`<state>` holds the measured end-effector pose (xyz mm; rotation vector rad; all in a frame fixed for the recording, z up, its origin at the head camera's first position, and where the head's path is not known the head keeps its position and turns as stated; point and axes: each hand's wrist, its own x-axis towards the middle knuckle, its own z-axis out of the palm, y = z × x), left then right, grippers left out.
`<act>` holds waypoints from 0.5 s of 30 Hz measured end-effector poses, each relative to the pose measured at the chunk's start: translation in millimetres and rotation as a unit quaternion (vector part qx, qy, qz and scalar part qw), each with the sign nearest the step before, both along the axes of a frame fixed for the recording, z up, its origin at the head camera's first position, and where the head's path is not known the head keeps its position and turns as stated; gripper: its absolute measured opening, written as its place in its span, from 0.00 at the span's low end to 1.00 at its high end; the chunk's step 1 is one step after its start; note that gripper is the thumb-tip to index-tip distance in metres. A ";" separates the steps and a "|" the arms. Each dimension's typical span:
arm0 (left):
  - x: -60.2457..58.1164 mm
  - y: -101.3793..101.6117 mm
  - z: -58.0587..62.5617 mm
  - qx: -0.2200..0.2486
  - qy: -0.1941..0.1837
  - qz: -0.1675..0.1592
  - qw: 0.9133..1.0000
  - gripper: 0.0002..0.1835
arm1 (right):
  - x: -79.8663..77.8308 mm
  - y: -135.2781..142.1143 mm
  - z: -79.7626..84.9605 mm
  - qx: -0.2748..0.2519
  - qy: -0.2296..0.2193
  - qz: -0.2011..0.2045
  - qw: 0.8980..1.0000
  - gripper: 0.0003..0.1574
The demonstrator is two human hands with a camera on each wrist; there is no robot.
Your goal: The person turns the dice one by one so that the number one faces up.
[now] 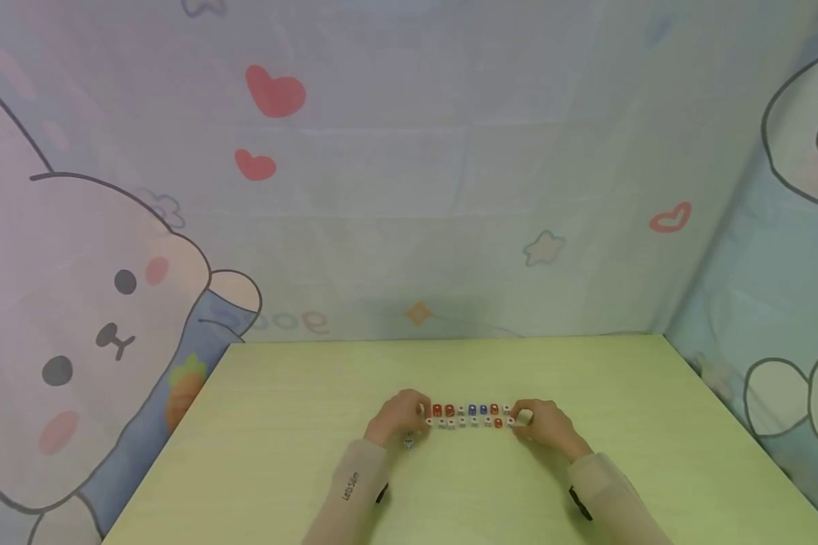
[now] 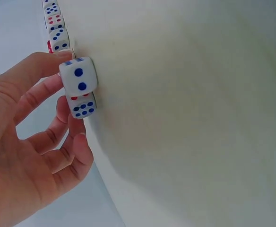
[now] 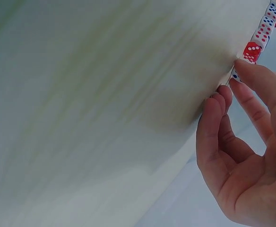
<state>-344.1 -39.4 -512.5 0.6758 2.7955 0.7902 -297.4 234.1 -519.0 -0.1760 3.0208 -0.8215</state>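
Observation:
Two rows of small dice lie across the table, a front row of mostly white dice and a back row with red, blue and white dice. At the left end, my left hand has its thumb and index finger around the end white die, partly hidden in the left wrist view. My right hand pinches at the right end, where a white die shows between thumb and index finger, beside a red die. Two loose white dice stand near my left hand, apart from the rows.
A pale yellow-green table extends around both hands. Behind it hangs a cloth backdrop with cartoon figures and hearts, meeting the table's far edge. More cloth covers the right side.

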 end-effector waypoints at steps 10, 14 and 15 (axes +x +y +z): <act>0.2 -15.1 10.9 0.009 0.008 -0.008 1.000 0.04 | 1.1 -1.0 2.1 0.004 0.001 -0.003 1.000 0.10; 0.9 -25.5 15.6 -0.004 0.010 -0.004 1.000 0.05 | 0.4 -0.7 1.1 0.002 -0.003 -0.003 1.000 0.10; 0.7 -27.7 16.1 -0.006 0.010 -0.005 1.000 0.05 | 0.0 -0.5 0.7 0.003 -0.003 -0.003 1.000 0.10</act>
